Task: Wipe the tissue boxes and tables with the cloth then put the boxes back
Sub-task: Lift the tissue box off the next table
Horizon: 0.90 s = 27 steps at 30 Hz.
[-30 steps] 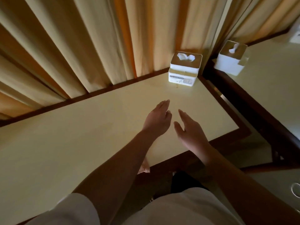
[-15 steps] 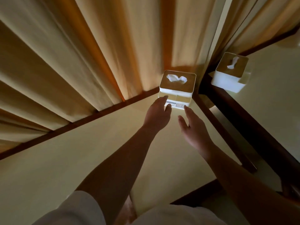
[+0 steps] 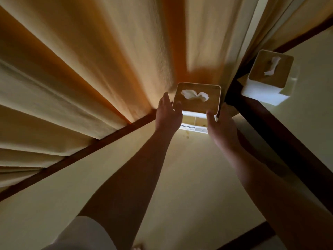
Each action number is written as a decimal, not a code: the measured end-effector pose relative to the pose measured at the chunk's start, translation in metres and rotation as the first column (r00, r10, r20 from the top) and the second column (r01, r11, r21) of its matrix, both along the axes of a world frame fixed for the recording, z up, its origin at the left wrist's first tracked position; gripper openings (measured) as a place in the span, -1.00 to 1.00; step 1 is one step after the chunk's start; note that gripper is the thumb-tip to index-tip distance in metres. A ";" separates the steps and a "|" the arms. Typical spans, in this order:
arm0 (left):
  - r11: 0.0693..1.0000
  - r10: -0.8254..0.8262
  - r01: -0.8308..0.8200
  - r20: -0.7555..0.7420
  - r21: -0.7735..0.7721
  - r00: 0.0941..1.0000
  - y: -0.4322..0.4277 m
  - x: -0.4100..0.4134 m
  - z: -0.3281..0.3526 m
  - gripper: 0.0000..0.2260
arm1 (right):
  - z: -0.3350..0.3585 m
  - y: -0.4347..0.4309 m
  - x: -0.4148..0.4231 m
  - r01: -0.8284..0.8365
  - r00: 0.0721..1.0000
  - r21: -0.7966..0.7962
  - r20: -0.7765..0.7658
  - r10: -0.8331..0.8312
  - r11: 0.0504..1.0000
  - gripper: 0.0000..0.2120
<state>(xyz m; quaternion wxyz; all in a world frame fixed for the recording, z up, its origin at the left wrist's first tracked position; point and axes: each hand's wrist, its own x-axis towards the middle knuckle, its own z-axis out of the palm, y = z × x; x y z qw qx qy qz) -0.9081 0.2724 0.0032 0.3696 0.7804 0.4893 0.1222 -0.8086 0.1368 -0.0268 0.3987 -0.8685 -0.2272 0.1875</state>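
Observation:
A white tissue box (image 3: 196,98) with a wooden lid and a tissue poking out stands at the far right corner of the cream table (image 3: 189,174), against the curtain. My left hand (image 3: 167,114) holds its left side, fingers up along the wall and thumb at the lid's front corner. On the opposite side, my right hand (image 3: 220,123) grips the box with its thumb on the lid's front right corner; its fingers are hidden behind the box. A second tissue box (image 3: 268,78) of the same kind stands on the neighbouring table (image 3: 317,114) to the right.
Cream and orange curtains (image 3: 90,69) hang right behind the table's dark wooden back edge (image 3: 90,150). A dark wooden frame (image 3: 266,127) separates the two tables. A small brown stain (image 3: 187,137) marks the tabletop in front of the box.
Both hands have reached forward from the middle of the table to the box and now clasp it on either side. The view has moved closer to the curtain.

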 end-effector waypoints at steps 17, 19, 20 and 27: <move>0.989 0.134 -0.143 0.197 0.033 0.971 -0.037 -0.027 0.014 -0.74 | 0.000 -0.015 -0.034 0.015 0.987 0.176 0.153 -0.042 0.984 -0.63; 0.988 0.143 -0.153 0.215 0.032 0.966 -0.051 -0.050 0.017 -0.70 | 0.007 -0.029 -0.052 -0.002 0.986 0.179 0.164 -0.028 0.984 -0.59; 0.985 0.159 -0.170 0.211 0.035 0.964 -0.060 -0.062 0.017 -0.69 | 0.009 -0.037 -0.063 -0.006 0.985 0.174 0.171 -0.024 0.985 -0.56; 0.963 0.262 -0.252 0.122 -0.092 0.957 -0.142 -0.165 0.018 -0.57 | 0.010 -0.112 -0.155 -0.024 0.999 0.100 0.050 0.019 0.995 -0.38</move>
